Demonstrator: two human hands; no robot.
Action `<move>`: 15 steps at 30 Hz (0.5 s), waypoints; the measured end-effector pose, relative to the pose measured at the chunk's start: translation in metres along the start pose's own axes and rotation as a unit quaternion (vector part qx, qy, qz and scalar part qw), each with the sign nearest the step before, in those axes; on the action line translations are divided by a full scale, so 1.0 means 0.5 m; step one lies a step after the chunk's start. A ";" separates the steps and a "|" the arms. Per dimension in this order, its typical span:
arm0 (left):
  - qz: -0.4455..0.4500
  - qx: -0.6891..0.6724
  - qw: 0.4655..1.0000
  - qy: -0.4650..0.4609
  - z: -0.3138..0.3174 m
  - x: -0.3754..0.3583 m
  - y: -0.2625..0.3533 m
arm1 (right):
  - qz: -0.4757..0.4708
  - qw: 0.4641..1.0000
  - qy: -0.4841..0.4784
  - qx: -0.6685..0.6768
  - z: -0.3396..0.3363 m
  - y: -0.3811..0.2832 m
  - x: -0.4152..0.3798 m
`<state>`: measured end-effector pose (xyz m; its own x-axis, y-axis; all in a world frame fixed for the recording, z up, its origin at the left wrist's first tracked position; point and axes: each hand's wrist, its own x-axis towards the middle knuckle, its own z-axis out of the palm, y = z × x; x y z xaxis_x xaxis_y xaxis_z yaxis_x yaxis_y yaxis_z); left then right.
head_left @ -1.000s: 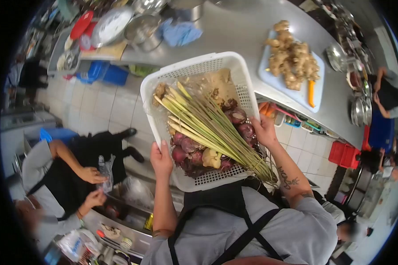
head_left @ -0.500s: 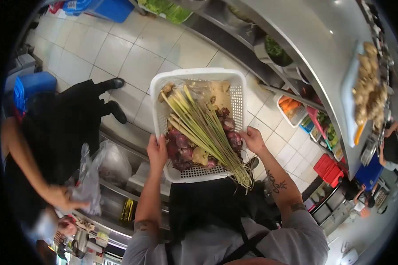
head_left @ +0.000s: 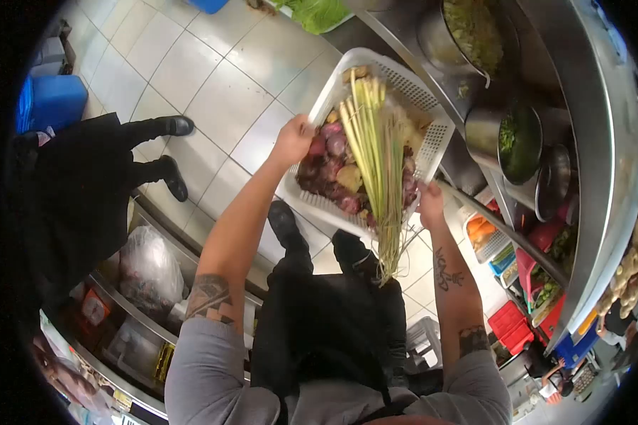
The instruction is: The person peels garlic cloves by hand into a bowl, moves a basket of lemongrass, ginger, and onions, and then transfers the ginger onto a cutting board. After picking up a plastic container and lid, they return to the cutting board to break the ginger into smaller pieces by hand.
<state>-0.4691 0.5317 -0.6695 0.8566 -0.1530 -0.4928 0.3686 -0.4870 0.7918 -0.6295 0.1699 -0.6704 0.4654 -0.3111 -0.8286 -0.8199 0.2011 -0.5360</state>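
Note:
A white plastic basket (head_left: pixel 438 151) hangs tilted in front of me between both hands. My left hand (head_left: pixel 293 140) is closed on its left rim, and my right hand (head_left: pixel 429 202) grips the right rim near the lower corner. Inside the basket, long lemongrass stalks (head_left: pixel 372 134) lie across red onions (head_left: pixel 335 145), their thin ends sticking out over the near edge. Pieces of ginger or a similar root (head_left: pixel 349 178) sit among the onions. Some clear plastic is at the far side of the basket.
Right of the basket, a metal shelf holds pots, one with chopped greens (head_left: pixel 509 138). A basket of carrots (head_left: pixel 482 230) and a red container (head_left: pixel 510 327) stand lower right. A co-worker in black (head_left: pixel 78 191) is on the left, beside a counter with a plastic bag (head_left: pixel 149 265).
The basket has moved right and away from my body, toward the shelf, and has turned. Both hands have stayed on it. More of the shelf's pots now show.

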 end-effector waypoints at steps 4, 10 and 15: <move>-0.018 0.020 0.999 -0.020 -0.016 0.199 0.069 | 0.041 0.998 0.038 0.037 0.004 -0.063 0.173; -0.190 -0.165 0.968 0.023 -0.063 0.117 -0.084 | -0.095 0.953 0.179 -0.223 0.011 -0.044 0.434; -0.377 -0.209 0.902 -0.010 -0.014 -0.320 -0.435 | -0.090 0.850 0.051 -0.516 -0.022 -0.102 0.530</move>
<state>-0.6840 0.6684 -0.7603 0.2997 0.0685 -0.9516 0.9515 -0.0934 0.2930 -0.4679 0.0669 -0.8610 0.6258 -0.3398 -0.7021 -0.6185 -0.7645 -0.1813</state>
